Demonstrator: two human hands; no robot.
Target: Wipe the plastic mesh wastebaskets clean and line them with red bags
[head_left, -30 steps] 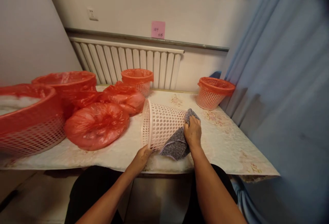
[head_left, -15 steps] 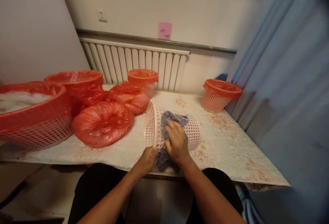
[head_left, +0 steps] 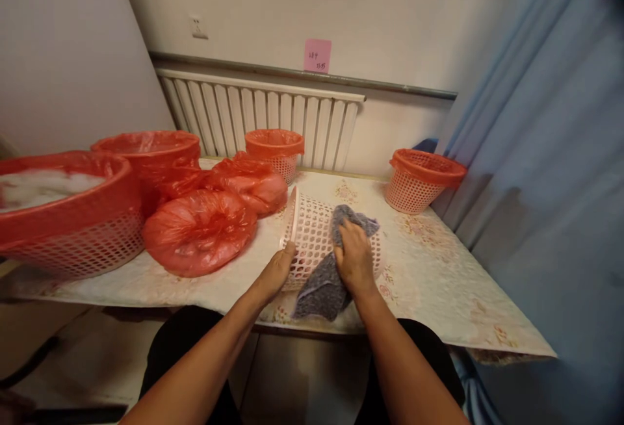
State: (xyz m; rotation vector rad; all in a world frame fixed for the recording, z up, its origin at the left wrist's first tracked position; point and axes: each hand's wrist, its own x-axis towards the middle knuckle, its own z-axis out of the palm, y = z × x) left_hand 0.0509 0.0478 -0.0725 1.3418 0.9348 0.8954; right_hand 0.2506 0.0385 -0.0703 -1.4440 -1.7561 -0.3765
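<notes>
My pale pink lattice basket (head_left: 314,238) lies tipped on its side, a grey cloth (head_left: 325,282) draped over it

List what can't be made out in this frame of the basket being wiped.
Head view only:
- Pink note on the wall: writing too small to read.
- Basket on its side: far wall hidden by the grey cloth and right hand.
- Left hand: fingertips hidden behind the basket rim.
- Large lined basket: cut off by the left edge; white contents blurred.
</notes>
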